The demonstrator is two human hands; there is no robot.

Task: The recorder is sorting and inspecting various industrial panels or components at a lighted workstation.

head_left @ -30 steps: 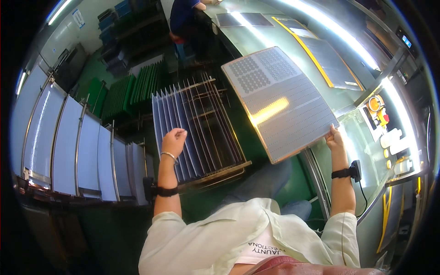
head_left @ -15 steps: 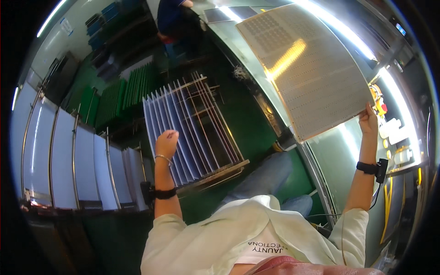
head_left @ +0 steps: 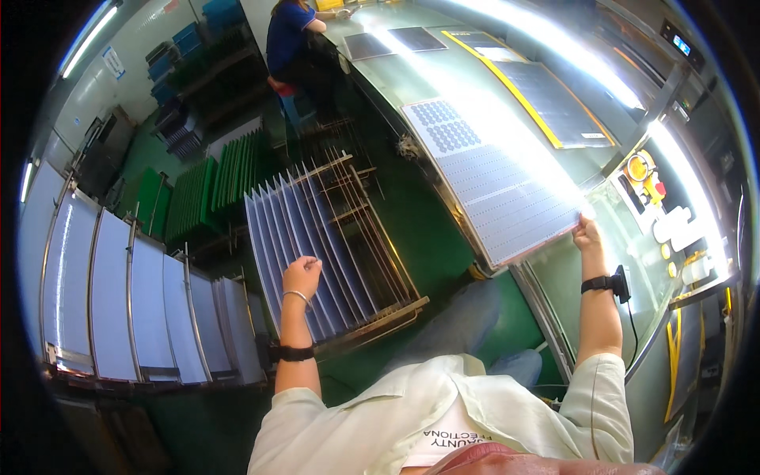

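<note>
My right hand point(head_left: 587, 233) grips the near right corner of a large, thin printed circuit board panel point(head_left: 507, 198). Rows of small holes cross the panel, and round patterns cover its far end. It stretches over the left edge of the glossy bench point(head_left: 554, 297); whether it touches the surface I cannot tell. Fingers curled in and nothing visible in them, my left hand point(head_left: 302, 275) is over a metal rack point(head_left: 408, 277). Several thin pale panels point(head_left: 273, 229) stand upright in that rack, just beyond and below the hand.
At the far left, pale panels point(head_left: 111, 285) fill another rack. Green panels point(head_left: 190, 190) stand behind. A yellow-edged dark board point(head_left: 554, 99) lies on the bench; yellow tape rolls and white containers point(head_left: 673, 226) sit at right. Another person point(head_left: 293, 39) sits at the far end.
The panel has come down and tilted toward the bench, with my right hand shifting left. My left hand has moved slightly right and nearer to me, still closed.
</note>
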